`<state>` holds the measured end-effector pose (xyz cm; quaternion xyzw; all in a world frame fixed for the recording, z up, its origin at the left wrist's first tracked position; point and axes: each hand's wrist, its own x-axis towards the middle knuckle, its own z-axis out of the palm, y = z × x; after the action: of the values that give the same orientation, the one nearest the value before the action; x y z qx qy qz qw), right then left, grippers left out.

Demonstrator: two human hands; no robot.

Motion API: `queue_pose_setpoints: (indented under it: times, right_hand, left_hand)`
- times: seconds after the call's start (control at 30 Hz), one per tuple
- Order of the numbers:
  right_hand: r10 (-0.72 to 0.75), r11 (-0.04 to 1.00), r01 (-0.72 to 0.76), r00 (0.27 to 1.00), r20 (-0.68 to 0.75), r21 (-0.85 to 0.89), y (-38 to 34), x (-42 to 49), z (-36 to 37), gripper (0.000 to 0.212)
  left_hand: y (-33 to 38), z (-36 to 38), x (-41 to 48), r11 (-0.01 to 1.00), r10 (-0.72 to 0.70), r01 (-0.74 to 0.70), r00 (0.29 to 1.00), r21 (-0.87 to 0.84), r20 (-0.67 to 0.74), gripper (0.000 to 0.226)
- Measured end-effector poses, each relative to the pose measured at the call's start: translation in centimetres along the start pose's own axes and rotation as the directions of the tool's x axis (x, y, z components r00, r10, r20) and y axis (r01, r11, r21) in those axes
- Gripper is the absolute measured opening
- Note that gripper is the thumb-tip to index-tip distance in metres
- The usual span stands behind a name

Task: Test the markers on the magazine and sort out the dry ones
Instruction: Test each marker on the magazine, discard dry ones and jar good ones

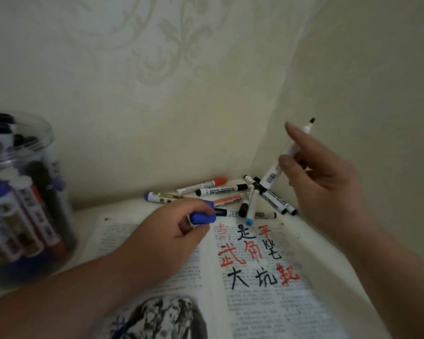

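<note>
An open magazine [260, 311] lies on the white surface, its right page covered with red and black test characters. My left hand [167, 238] rests over the left page and pinches a blue marker cap [203, 217]. My right hand [321, 182] is raised near the wall corner and holds an uncapped white marker [283, 162], its dark tip pointing up. A pile of several markers [230, 195] lies in the corner beyond the magazine, with red, black and blue caps.
A clear plastic jar [22, 199] packed with several markers stands at the left. Patterned wallpaper walls meet in a corner right behind the marker pile. The magazine's lower left page shows a dark ink picture [164, 319].
</note>
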<state>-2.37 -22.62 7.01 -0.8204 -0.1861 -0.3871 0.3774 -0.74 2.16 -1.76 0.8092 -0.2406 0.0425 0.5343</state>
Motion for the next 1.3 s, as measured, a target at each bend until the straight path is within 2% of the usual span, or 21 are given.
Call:
queue_pose_setpoints:
  times: [0.03,0.1,0.17,0.23,0.3,0.4,0.43,0.53,0.6,0.73,0.8,0.87,1.0,1.1,1.17,1.23,1.3]
  right_hand:
    - [0.027,0.999,-0.026,1.0,-0.01,0.024,-0.1,-1.0,-0.4,0.046]
    - [0.195,0.962,-0.199,0.98,0.037,0.186,-0.2,-2.8,-0.8,0.042]
    - [0.359,0.847,-0.382,0.924,0.131,0.37,-0.3,-4.0,-0.6,0.048]
    - [0.438,0.79,-0.479,0.878,0.193,0.383,-0.2,-4.8,0.1,0.042]
    - [0.488,0.799,-0.529,0.848,0.207,0.285,0.3,-5.6,1.0,0.025]
    - [0.462,0.863,-0.488,0.866,0.19,0.128,1.6,-6.4,1.7,0.009]
    - [0.429,0.884,-0.457,0.876,0.219,0.098,2.1,-6.5,1.7,0.009]
    - [0.273,0.953,-0.301,0.864,0.422,0.001,3.2,-6.6,2.1,0.016]
    - [0.216,0.974,-0.224,0.859,0.464,-0.04,3.4,-6.6,2.3,0.018]
    - [0.248,0.955,-0.278,0.938,0.242,0.099,2.5,-6.5,2.1,0.015]
    - [0.323,0.887,-0.363,0.929,0.181,0.284,1.3,-6.5,1.6,0.021]
    - [0.432,0.766,-0.476,0.879,0.201,0.433,0.1,-6.7,1.0,0.026]
    - [0.529,0.633,-0.627,0.779,0.338,0.454,0.0,-7.1,0.5,0.01]
    - [0.536,0.614,-0.694,0.716,0.447,0.376,0.6,-7.3,0.2,0.014]
    - [0.513,0.559,-0.753,0.643,0.569,0.347,0.4,-7.5,0.0,0.017]
    - [0.464,0.512,-0.791,0.583,0.667,0.336,-0.4,-7.6,0.0,0.016]
    - [0.423,0.526,-0.795,0.552,0.719,0.302,-1.1,-7.8,-0.1,0.015]
  left_hand:
    - [0.0,0.0,-0.1,1.0,0.001,-0.001,1.0,0.01,0.008,0.031]
    - [0.0,0.1,-0.2,1.0,0.003,-0.003,1.0,0.016,0.01,0.033]
    - [-0.3,0.3,-0.1,1.0,0.005,-0.005,1.0,0.02,-0.005,0.038]
    - [-0.6,0.4,0.0,0.999,0.009,-0.009,1.0,0.033,-0.024,0.039]
    - [-0.8,0.4,0.1,0.999,0.009,-0.008,1.0,0.031,-0.02,0.032]
    - [-0.6,0.4,0.1,1.0,0.009,-0.009,1.0,0.029,-0.001,0.026]
    - [-0.5,0.4,0.1,0.999,0.009,-0.009,1.0,0.038,0.007,0.027]
    - [-0.3,0.5,0.2,0.998,0.014,-0.015,1.0,0.061,0.014,0.026]
    - [-0.2,0.6,0.3,0.998,0.014,-0.015,1.0,0.067,0.012,0.027]
    - [0.1,0.5,0.2,0.994,0.032,-0.033,0.999,0.105,0.014,0.024]
    - [0.2,0.4,0.1,0.984,0.073,-0.076,0.997,0.161,0.029,0.021]
    - [0.4,0.3,0.0,0.968,0.107,-0.119,0.992,0.221,0.066,0.018]
    - [1.0,0.1,-0.3,0.939,0.13,-0.173,0.979,0.298,0.159,0.013]
    - [1.4,0.0,-0.4,0.924,0.1,-0.182,0.965,0.338,0.244,0.014]
    - [1.8,0.0,-0.4,0.917,0.047,-0.159,0.954,0.366,0.297,0.018]
    - [2.4,0.1,-0.3,0.917,-0.009,-0.13,0.938,0.376,0.345,0.03]
    - [3.0,0.1,-0.4,0.915,-0.068,-0.103,0.914,0.39,0.401,0.049]
